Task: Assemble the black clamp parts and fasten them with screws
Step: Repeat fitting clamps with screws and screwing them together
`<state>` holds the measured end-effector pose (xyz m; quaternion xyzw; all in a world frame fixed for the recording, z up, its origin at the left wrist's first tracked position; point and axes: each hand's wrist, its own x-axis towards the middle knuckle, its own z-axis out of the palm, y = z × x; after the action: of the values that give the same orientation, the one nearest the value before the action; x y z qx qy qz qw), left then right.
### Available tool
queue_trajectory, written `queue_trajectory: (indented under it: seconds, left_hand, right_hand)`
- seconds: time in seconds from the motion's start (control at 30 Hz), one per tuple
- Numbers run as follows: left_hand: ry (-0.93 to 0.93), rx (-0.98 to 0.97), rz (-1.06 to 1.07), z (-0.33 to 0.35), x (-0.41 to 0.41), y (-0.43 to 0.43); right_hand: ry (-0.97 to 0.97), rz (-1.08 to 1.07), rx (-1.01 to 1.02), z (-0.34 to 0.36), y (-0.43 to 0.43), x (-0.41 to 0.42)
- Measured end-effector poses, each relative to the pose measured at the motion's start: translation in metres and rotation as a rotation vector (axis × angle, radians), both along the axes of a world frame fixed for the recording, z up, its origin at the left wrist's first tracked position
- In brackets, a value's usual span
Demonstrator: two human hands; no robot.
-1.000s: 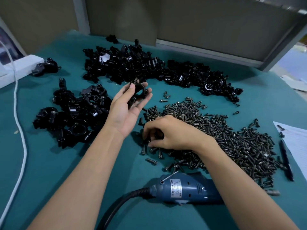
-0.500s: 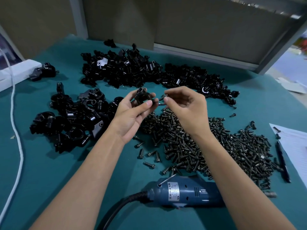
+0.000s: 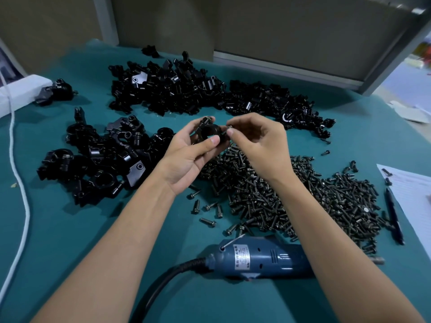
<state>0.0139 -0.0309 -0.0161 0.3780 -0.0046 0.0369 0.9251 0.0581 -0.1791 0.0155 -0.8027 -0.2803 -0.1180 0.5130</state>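
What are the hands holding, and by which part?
The left hand grips a black clamp round its ring; the right hand pinches a screw between fingertips, at the clamp's side.

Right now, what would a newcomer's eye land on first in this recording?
At centre, the left hand holds a black clamp while the right hand pinches a screw at its right side. A wide heap of screws spreads beneath the right arm, clamp parts are piled behind and left, and a blue power driver lies nearest the camera.
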Motion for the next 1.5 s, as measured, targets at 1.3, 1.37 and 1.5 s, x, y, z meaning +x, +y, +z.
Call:
queue_trajectory:
  seconds: [1.3, 1.37, 1.5]
  left_hand:
    - [0.032, -0.039, 0.107, -0.007, 0.007, 0.013]
    - [0.031, -0.033, 0.108, -0.007, 0.007, 0.013]
    - [0.028, -0.028, 0.109, -0.006, 0.007, 0.012]
  right_hand:
    - [-0.053, -0.097, -1.107, -0.001, -0.034, -0.074]
    - [-0.098, -0.113, -1.159, 0.001, -0.027, -0.078]
    - [-0.096, -0.092, -1.227, 0.003, -0.019, -0.079]
